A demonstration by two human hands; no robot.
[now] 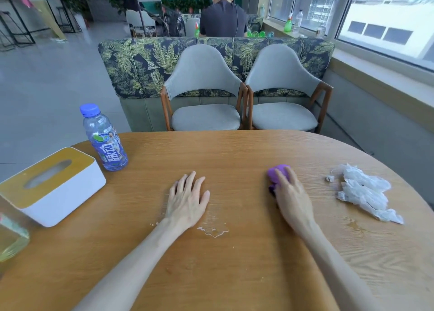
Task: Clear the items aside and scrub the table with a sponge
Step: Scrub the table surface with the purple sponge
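A purple sponge [278, 173] lies on the round wooden table [234, 151], right of centre. My right hand [293, 198] presses down on it, fingers over its top. Flat on the table's middle rests my left hand [189, 199], fingers spread, holding nothing. A small foamy puddle [213, 231] sits just below the left wrist. At the table's left edge stand a clear drink bottle with a blue cap [104, 139] and a white tissue box with a wooden lid [50, 185]. Crumpled white tissue [365, 192] lies at the right.
A yellowish clear container [10, 238] pokes in at the far left edge. Two grey chairs [204, 94] face the table's far side, backed by a leaf-print sofa [141, 62]. A person sits beyond it. A wet streak [352, 222] marks the table's right side.
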